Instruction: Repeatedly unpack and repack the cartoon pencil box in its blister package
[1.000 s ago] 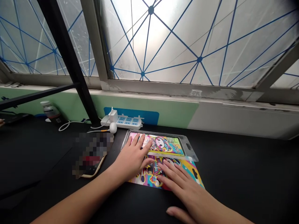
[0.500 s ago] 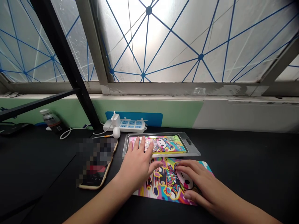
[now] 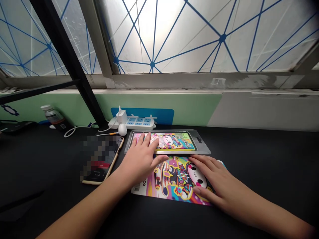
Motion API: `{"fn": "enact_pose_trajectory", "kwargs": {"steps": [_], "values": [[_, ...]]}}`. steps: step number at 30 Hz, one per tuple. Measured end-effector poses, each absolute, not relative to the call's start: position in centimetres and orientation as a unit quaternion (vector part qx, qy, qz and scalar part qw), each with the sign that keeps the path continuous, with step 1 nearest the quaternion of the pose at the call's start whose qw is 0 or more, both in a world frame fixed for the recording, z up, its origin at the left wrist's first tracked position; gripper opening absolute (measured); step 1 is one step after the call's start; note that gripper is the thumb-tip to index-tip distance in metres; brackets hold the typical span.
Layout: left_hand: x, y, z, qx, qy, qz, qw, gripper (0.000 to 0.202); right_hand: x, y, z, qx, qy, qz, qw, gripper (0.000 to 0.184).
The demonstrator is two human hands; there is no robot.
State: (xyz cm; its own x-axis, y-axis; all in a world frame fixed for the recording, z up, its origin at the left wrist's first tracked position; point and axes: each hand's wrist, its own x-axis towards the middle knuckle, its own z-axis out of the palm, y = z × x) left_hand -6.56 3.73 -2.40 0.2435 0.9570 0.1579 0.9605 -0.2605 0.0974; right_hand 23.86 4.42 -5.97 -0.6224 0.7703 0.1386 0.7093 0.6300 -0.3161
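My left hand (image 3: 141,157) lies with fingers spread over the left part of a clear plastic blister package (image 3: 203,146). Inside the package sits a colourful cartoon-printed booklet or box (image 3: 185,141); its left part is under my fingers. Nearer to me, a bright printed card (image 3: 174,179) with a cartoon character in a black hood lies flat on the table. My right hand (image 3: 211,181) rests on the card's right end, fingers stretched out and thumb apart, hiding part of the print. A barcode shows at the card's left end.
A phone (image 3: 109,172) in a pale case lies left of my left hand, its screen blurred. Behind stand a white power strip (image 3: 141,122) with a plugged charger and cable, and a bottle (image 3: 53,116). A black slanted post (image 3: 72,63) rises at the left before the window.
The camera view has tilted down and shifted slightly. My right hand has slid towards the card's right edge, and more of the cartoon face and the card's left end shows.
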Motion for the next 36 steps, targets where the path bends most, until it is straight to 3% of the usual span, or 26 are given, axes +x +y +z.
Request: {"fn": "enact_pose_trajectory", "kwargs": {"steps": [6,10,15,25,28,32,36], "values": [[-7.2,4.0,-2.8,-0.787,-0.609,-0.098,0.012,0.071,25.2,4.7,-4.5,-0.401,-0.896,0.148,0.122,0.078],[-7.2,4.2,-3.5,-0.782,-0.613,-0.106,0.031,0.073,23.5,4.1,-3.6,-0.458,-0.870,0.119,0.139,0.048],[-7.0,4.3,-3.8,-0.782,-0.616,-0.096,0.025,0.076,21.9,3.6,-3.7,-0.500,-0.851,0.069,0.143,0.037],[-7.3,4.4,-2.6,-0.785,-0.604,-0.136,-0.014,0.059,26.7,6.0,-0.8,-0.490,-0.826,0.214,0.178,0.038],[-7.2,4.2,-2.4,-0.796,-0.585,-0.151,-0.013,0.055,30.0,9.1,-0.4,-0.531,-0.804,0.224,0.147,0.053],[-6.8,4.0,-2.7,-0.813,-0.566,-0.139,-0.004,0.045,32.7,11.4,-1.0,-0.570,-0.782,0.243,0.075,0.052],[-6.5,3.8,-3.1,-0.813,-0.566,-0.132,0.013,0.050,31.4,11.1,-1.5,-0.565,-0.784,0.201,0.164,0.044]]}}
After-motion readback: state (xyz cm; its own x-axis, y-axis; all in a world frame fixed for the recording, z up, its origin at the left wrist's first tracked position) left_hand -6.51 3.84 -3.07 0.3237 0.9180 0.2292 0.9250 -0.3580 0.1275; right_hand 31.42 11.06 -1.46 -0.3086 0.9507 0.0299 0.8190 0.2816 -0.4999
